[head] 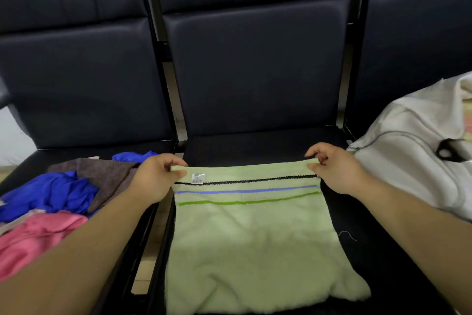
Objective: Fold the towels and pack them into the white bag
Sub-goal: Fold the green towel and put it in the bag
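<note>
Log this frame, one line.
step: fold | left hand pinches towel far-left corner | right hand pinches far-right corner | towel on middle seat | bag at right

I'm seeing a fuzzy, matt terry towel (245, 245) on smooth, faintly shiny leather-look seats (255, 72), beside a soft white cloth bag (408, 141).

Both bare forearms reach forward, spread apart. The left hand (155, 179) pinches one far corner of the green towel (242, 238) between thumb and curled fingers (knuckles up); the right hand (332, 169) pinches the other corner likewise.
</note>
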`<state>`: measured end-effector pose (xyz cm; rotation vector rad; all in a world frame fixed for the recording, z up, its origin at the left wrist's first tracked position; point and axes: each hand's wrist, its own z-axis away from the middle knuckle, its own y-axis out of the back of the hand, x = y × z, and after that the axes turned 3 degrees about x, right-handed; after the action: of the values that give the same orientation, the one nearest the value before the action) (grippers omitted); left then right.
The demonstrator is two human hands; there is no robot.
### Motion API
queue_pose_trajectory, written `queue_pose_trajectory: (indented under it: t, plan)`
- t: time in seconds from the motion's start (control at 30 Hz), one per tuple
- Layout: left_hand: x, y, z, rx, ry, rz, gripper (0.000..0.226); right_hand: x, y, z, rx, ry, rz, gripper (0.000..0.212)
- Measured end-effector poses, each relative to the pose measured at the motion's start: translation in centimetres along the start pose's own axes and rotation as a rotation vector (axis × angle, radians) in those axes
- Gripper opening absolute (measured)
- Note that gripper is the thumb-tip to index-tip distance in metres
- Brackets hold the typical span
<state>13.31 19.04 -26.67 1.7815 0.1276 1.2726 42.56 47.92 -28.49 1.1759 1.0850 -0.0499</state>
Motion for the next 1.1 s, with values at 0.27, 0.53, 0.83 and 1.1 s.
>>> queue_pose_trajectory:
  t: [0.27,0.53,0.83,1.1]
  plan:
    - [6.5,6.6,4.4,0.129,-0.044,0.101,0.019,-6.2,7.8,3.0,0.064,0.119,-0.042,0.022]
    - [16.6,14.3,3.3,0.331,-0.166,0.194,0.014,-14.8,16.1,0.3,0.238,0.215,-0.008,0.014]
    - [20.8,19.5,4.2,0.388,-0.321,0.264,0.010,-18.8,22.1,2.6,0.470,0.368,-0.272,0.016]
    - [7.6,9.1,11.5,-0.123,-0.144,0.053,0.022,-4.9,11.6,9.9,-0.077,0.096,-0.235,0.022]
